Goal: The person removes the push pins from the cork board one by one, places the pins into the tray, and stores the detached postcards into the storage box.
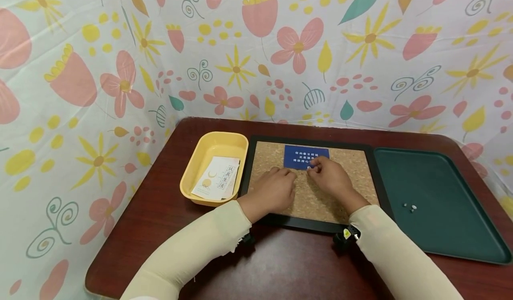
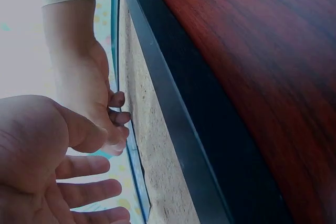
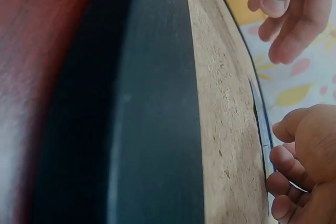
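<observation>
A blue card (image 1: pixel 298 160) printed with white characters lies against the upper middle of the cork board (image 1: pixel 320 206), which has a black frame. My right hand (image 1: pixel 332 177) is at the card's lower right part, thumb and forefinger close together, with a tiny pale thumbtack (image 1: pixel 308 168) at their tips. The right wrist view hides that tack; there the right hand's fingers (image 3: pixel 286 161) are bent near the card's edge. Over the board's left half is my left hand (image 1: pixel 278 188), below the card's left corner. Its fingers (image 2: pixel 89 190) are spread and fairly straight, holding nothing visible.
Left of the board stands a yellow bin (image 1: pixel 190 175) with several printed cards (image 1: pixel 216 177) in it. To the right lies a dark green tray (image 1: pixel 445 202) with several small silvery tacks (image 1: pixel 413 207). A flowered cloth hangs behind the dark red table (image 1: pixel 140 229).
</observation>
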`<state>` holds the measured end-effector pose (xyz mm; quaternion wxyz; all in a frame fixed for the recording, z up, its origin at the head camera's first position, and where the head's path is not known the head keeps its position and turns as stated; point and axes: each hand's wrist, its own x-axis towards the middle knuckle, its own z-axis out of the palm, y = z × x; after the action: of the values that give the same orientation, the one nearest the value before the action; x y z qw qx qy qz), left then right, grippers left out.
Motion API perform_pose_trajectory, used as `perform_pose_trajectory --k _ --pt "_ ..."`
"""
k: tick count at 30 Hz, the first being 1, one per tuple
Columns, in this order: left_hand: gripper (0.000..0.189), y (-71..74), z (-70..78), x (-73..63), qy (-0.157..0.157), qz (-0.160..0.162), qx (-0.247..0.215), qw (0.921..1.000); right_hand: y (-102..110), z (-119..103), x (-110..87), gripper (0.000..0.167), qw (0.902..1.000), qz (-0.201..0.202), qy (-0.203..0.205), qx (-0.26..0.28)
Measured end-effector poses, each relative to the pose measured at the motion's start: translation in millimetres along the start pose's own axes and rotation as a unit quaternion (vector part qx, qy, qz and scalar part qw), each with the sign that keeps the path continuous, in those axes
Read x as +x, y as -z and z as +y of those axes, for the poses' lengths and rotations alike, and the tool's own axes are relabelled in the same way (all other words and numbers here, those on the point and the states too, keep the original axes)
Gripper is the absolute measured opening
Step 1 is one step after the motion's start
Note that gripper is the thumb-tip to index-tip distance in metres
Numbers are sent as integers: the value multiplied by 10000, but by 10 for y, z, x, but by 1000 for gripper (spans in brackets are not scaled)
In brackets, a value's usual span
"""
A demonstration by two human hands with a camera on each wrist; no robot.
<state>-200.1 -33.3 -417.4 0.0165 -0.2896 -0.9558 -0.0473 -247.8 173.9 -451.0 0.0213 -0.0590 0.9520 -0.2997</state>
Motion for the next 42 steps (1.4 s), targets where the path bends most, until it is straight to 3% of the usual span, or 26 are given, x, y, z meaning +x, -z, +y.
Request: perform_pose_trajectory --k 8,14,33,42 --pt "39 -21 25 104 59 -203 126 9997 -15 0 69 32 9997 -63 -49 -217" --pt "45 -9 18 168 324 -596 -30 9977 -8 -17 105 33 9996 -100 -18 -260" --pt "61 -61 9 326 702 -1151 -14 9909 -35 25 177 28 9994 -66 97 -330" --pt "65 -87 -5 353 651 -1241 86 9901 -51 29 183 22 9994 -69 54 -335"
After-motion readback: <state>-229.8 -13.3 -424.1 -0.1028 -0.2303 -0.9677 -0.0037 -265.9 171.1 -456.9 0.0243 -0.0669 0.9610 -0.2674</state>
